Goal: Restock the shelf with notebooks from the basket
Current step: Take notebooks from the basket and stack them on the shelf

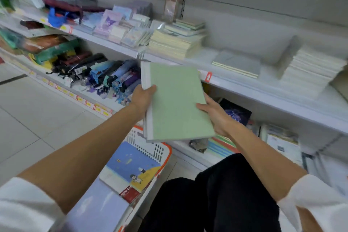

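A small stack of green notebooks (175, 100) with a pale spine strip hangs in the air in front of the white shelf (244, 88). My left hand (143, 98) grips its left edge, thumb on the cover. My right hand (214, 115) holds the right edge from below, thumb on top. Under my arms stands the white basket (150, 145) with an orange rim, and in it lie a blue and yellow cartoon notebook (131, 165) and a lilac one (98, 205). On the shelf board ahead lies a thin grey notebook pile (237, 64).
A cream notebook stack (175, 43) stands on the shelf to the left, a tall white stack (310, 69) to the right. Folded umbrellas (105, 77) fill the lower left shelf. More books (282, 141) stand on the bottom shelf. My dark-clad knees (216, 194) are beside the basket.
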`<state>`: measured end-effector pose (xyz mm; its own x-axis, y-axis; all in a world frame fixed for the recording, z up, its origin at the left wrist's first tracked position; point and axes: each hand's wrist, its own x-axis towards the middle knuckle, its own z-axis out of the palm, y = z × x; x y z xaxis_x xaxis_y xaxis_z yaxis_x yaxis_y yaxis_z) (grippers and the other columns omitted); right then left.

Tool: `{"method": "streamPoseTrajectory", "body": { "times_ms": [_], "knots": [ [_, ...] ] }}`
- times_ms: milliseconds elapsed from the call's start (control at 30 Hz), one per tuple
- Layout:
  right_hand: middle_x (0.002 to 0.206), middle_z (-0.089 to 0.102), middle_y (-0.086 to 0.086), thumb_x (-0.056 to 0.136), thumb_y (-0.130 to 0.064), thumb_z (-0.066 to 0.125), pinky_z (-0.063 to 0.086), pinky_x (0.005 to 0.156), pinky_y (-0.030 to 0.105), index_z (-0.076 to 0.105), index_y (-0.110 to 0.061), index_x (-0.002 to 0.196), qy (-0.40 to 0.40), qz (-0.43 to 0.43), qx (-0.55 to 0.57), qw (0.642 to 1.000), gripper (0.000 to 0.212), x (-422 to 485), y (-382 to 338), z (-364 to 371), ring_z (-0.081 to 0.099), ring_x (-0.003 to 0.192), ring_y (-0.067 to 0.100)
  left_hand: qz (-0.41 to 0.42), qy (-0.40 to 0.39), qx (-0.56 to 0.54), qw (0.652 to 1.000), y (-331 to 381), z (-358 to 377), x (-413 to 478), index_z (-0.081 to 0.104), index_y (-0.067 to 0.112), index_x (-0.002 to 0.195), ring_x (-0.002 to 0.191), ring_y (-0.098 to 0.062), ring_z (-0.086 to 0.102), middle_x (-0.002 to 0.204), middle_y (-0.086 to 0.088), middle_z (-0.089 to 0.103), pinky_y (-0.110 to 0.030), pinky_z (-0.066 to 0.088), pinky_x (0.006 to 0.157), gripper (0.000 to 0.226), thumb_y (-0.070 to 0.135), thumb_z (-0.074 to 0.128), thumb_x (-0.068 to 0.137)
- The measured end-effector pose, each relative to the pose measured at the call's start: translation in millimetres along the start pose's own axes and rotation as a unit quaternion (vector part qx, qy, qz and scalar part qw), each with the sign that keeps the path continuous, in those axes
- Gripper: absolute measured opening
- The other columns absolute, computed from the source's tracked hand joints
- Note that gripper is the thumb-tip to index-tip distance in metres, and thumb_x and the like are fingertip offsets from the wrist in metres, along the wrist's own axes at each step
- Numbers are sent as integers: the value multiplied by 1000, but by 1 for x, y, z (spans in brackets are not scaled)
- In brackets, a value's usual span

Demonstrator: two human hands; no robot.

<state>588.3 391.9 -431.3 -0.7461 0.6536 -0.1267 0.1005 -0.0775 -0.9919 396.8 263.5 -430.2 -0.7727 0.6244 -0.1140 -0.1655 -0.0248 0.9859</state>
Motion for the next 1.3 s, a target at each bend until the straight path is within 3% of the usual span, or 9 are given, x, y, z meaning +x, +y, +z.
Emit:
{"method": "streamPoseTrajectory", "body": {
  "times_ms": [167,333,433,567,800,933,1167,1233,1300],
  "knots": [
    [94,73,1,90,-2,58,56,63,24,66,-16,117,144,-43,-14,989,32,-11,-46,-43,70,71,15,32,-83,49,995,41,58,12,55,0,128,97,-32,64,119,-19,64,-39,55,80,33,12,50,97],
    [106,71,7,89,3,55,57,73,27,65,-13,114,252,-94,53,962,31,7,-70,-82,68,87,22,93,-152,188,966,60,114,29,49,14,119,96,-25,58,109,0,58,-32,48,82,25,6,49,96],
    [109,70,10,87,3,55,56,80,33,65,-13,108,306,-100,45,946,28,23,-83,-111,67,92,25,141,-183,232,945,68,150,47,54,15,108,93,-23,55,100,-9,57,-22,45,70,22,0,48,93],
    [109,69,12,88,0,55,55,88,43,64,-15,94,338,-79,44,937,18,53,-98,-149,66,95,29,152,-172,215,949,77,199,82,48,9,136,105,-24,55,128,-14,55,-23,45,78,44,-2,44,94],
    [89,63,13,86,5,56,55,68,37,60,-10,79,374,-60,-1,925,18,111,-110,-206,61,67,25,97,-204,225,948,70,256,145,40,23,138,80,-21,52,110,-16,57,-24,37,55,55,-6,40,92],
    [100,66,20,90,5,52,48,52,21,64,7,104,374,-48,-86,922,18,139,-97,-221,56,62,20,101,-201,251,941,53,272,175,43,27,135,76,-20,52,121,-17,56,-25,38,55,55,-6,40,90],
    [101,66,15,90,0,56,44,45,9,65,6,109,362,-49,-117,923,22,148,-83,-223,56,62,10,126,-188,333,915,52,272,200,26,36,148,125,-24,44,148,-13,34,-27,40,88,66,10,51,93],
    [105,66,8,90,-2,59,47,61,9,61,0,112,324,-43,-135,935,23,136,-82,-225,60,72,13,89,-243,304,917,58,263,196,15,33,152,115,-16,47,155,-10,27,-24,41,83,77,8,58,93],
    [109,61,-2,91,-13,64,43,82,16,53,-10,114,258,-27,-149,954,26,118,-82,-226,58,89,11,42,-314,291,903,62,255,190,7,34,154,133,-19,37,159,-3,19,-33,34,106,89,10,64,90]
  ]
}}
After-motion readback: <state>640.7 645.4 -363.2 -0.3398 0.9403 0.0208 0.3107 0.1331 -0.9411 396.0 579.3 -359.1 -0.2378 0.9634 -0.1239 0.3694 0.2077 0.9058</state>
